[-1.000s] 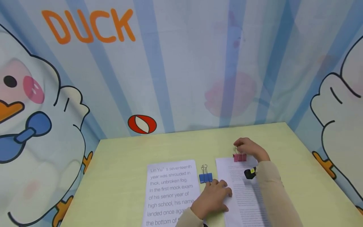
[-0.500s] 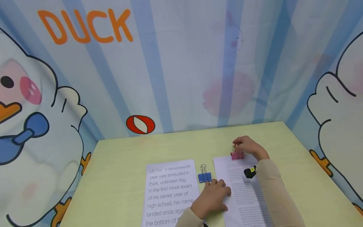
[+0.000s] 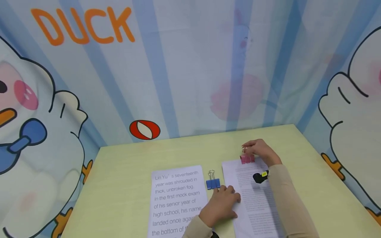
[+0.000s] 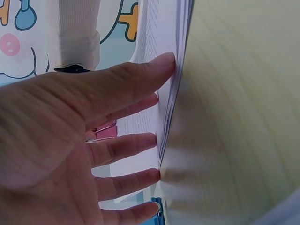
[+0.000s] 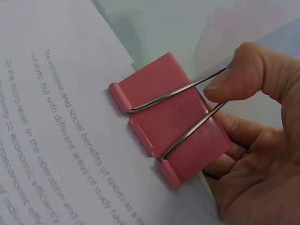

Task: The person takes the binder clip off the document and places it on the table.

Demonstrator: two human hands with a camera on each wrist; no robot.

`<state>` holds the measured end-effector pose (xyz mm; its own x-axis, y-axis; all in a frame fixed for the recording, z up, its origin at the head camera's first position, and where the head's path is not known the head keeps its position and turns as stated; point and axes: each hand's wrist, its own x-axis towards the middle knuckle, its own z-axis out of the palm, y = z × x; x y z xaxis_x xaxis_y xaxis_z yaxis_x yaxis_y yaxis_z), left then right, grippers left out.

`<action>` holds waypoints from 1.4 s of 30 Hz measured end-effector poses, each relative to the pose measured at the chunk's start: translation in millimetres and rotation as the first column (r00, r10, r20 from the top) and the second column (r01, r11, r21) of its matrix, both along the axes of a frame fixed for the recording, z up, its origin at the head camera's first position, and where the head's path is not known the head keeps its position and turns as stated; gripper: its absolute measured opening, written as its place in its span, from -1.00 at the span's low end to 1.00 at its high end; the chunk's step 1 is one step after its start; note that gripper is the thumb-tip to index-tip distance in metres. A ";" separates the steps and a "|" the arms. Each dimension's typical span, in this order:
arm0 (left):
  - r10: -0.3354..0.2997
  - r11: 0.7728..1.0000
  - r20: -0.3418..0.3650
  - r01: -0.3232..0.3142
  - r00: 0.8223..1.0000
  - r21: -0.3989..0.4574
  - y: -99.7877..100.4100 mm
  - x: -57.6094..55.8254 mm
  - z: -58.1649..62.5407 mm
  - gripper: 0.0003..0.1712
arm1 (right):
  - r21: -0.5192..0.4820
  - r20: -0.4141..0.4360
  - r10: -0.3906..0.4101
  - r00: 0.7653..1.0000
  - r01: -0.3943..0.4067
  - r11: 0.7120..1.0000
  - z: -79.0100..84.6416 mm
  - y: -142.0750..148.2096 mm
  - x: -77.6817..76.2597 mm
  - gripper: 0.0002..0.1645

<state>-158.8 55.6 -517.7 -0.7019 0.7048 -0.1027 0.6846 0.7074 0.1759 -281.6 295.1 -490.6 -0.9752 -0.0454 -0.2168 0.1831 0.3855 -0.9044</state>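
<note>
A pink binder clip [image 3: 247, 159] sits over the top edge of a stack of printed paper [image 3: 253, 205] on the table. My right hand [image 3: 262, 152] pinches the clip's wire handles; in the right wrist view its thumb [image 5: 232, 82] presses the upper handle, and the clip body [image 5: 164, 122] straddles the paper edge. Along the stack's left side lies my left hand [image 3: 221, 205], its fingers spread and fairly straight. Seen from the left wrist, thumb and fingertips [image 4: 161, 63] touch the side of the layered sheets [image 4: 171, 93].
A blue binder clip [image 3: 213, 184] lies just beyond my left hand, between the stack and a large-print sheet [image 3: 177, 198] on the left. The pale yellow table [image 3: 125, 185] ends at a cartoon duck curtain [image 3: 193, 66].
The head view has shifted slightly, so the scene sits a little further left and up. My right hand keeps its hold on the pink binder clip; the left hand stays at the stack's side.
</note>
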 end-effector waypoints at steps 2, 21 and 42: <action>0.002 1.000 0.007 -0.002 1.000 0.003 -0.3 0.4 0.7 -0.47 | -0.022 -0.003 -0.013 1.000 0.013 1.000 0.3 0.2 -0.2 -0.34; 0.005 1.000 -0.028 -0.005 1.000 -0.019 2.6 3.4 1.3 -0.49 | -0.082 -0.033 0.029 0.999 -0.031 0.996 20.6 4.8 0.7 -0.41; -0.002 1.000 -0.030 0.003 1.000 0.031 5.1 4.0 0.3 -0.49 | -0.087 -0.090 -0.110 0.990 0.102 0.991 23.2 36.2 29.3 -0.45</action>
<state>-154.8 60.7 -517.5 -0.7023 0.7093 -0.0600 0.6919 0.7000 0.1768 -252.2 331.3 -467.4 -0.9914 0.0453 -0.1231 0.1310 0.2919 -0.9474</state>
